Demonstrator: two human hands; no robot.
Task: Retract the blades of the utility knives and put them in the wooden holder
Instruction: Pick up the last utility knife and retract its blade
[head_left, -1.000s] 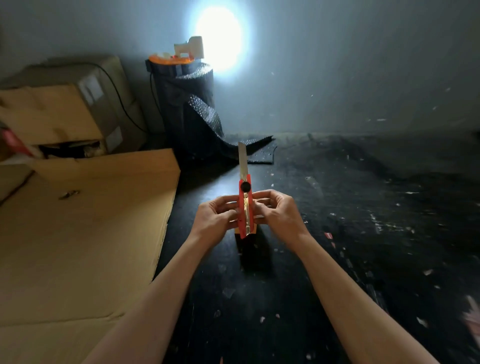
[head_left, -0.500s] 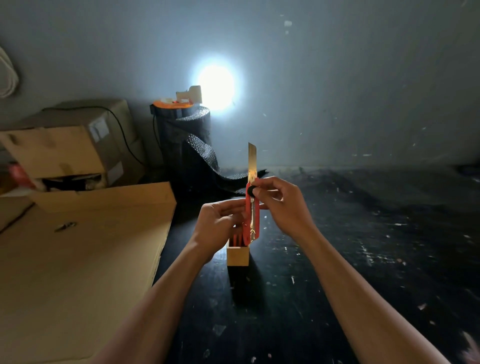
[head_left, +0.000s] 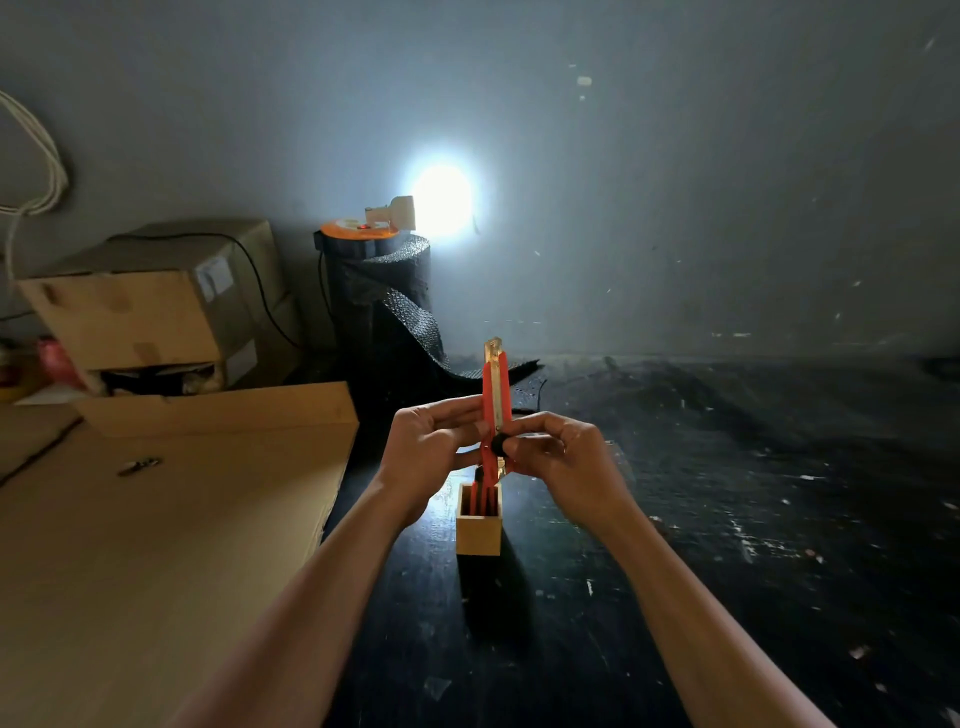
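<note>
Head view: two bare forearms reach in from the bottom edge over a dark, scuffed tabletop (head_left: 727, 519).
Cardboard sheet: a flat cardboard sheet (head_left: 156, 545) covers the left side, with a small metal object (head_left: 139, 466) lying on it.
Wooden holder: a square wooden holder (head_left: 479, 530) stands upright on the tabletop just below the hands; red handles of other knives (head_left: 480, 496) stand inside it.
Left hand: the left hand (head_left: 426, 452) grips the utility knife from its left side, fingers (head_left: 457, 408) curled shut around the red body.
Right hand: the right hand (head_left: 566, 462) pinches the knife from the right, thumb and forefinger closed on the black slider knob (head_left: 500, 443).
Utility knife: the red utility knife (head_left: 492, 410) is held upright above the holder, apart from it; the black knob sits low on the body and only a short blade tip (head_left: 492, 347) shows at the top.
Black roll: a roll of black mesh material (head_left: 382, 301) stands behind, its loose end trailing on the tabletop.
Lamp: a small white lamp (head_left: 397, 213) sits on the orange-topped roll and throws a bright spot on the grey wall (head_left: 675, 182).
Cardboard boxes: stacked cardboard boxes (head_left: 156, 306) stand at far left with a black cable over them.
</note>
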